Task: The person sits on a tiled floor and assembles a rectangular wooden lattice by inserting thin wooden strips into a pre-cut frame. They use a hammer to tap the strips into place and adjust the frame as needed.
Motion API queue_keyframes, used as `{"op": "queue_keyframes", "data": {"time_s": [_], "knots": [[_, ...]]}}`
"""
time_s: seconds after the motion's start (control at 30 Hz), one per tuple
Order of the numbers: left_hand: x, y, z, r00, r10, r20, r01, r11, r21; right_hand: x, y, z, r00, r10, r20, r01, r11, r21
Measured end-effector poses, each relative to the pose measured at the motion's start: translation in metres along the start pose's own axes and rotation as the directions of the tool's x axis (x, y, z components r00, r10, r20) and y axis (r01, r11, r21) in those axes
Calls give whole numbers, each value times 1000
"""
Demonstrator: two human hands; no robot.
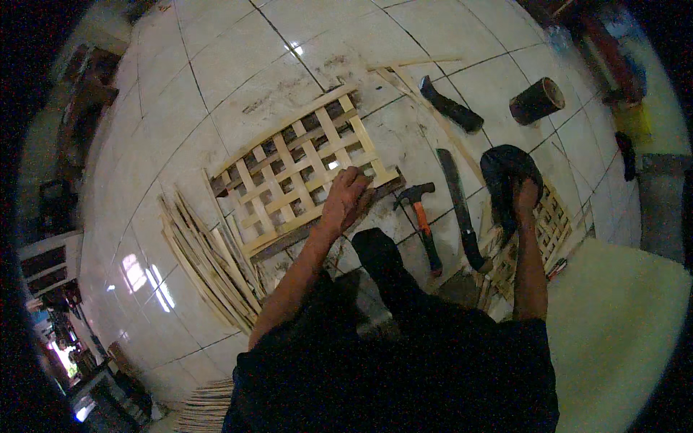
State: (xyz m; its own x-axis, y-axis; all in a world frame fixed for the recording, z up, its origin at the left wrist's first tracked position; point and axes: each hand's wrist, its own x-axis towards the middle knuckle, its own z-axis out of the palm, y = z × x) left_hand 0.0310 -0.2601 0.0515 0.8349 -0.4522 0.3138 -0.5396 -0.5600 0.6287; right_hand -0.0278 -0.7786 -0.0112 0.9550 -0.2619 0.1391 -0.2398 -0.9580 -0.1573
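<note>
A lattice panel (289, 169) woven from flat pale strips, apparently bamboo, lies on the tiled floor in front of me. My left hand (350, 196) rests at its near right part, with bent fingers close together over the strips; what is under the fingertips is hidden. On the right, my right hand (528, 193) grips a black, rounded, soft-looking thing (507, 162) whose kind I cannot make out. That hand's fingers are partly hidden by it. Between the hands lie a claw hammer (422, 224) with an orange and black handle and a machete (456, 195) with a dark handle.
A bundle of thin strips (206, 252) lies at the left. Beyond the machete are a dark angled piece (451, 106) and a short dark cylinder (536, 101). Another woven panel (554, 225) lies beside my right forearm, near a pale yellowish surface (621, 325). Dark debris dusts the tiles.
</note>
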Motion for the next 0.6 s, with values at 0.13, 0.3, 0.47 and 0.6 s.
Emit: {"op": "queue_keyframes", "data": {"time_s": [0.13,0.3,0.47,0.6], "knots": [[10,10,-6,999,39,30,-39,999,-10,-2,3,-9,996,55,-66,-58,998,-36],[11,14,-5,996,0,-89,-1,1000,-14,-4,-38,-45,988,143,-55,-143,990,3],[15,22,-6,988,-120,-101,119,993,-19,-21,-118,-92,983,101,-156,-75,984,163],[17,22,-7,992,-129,-7,129,991,19,-41,-249,-98,969,53,243,-176,837,519]]}}
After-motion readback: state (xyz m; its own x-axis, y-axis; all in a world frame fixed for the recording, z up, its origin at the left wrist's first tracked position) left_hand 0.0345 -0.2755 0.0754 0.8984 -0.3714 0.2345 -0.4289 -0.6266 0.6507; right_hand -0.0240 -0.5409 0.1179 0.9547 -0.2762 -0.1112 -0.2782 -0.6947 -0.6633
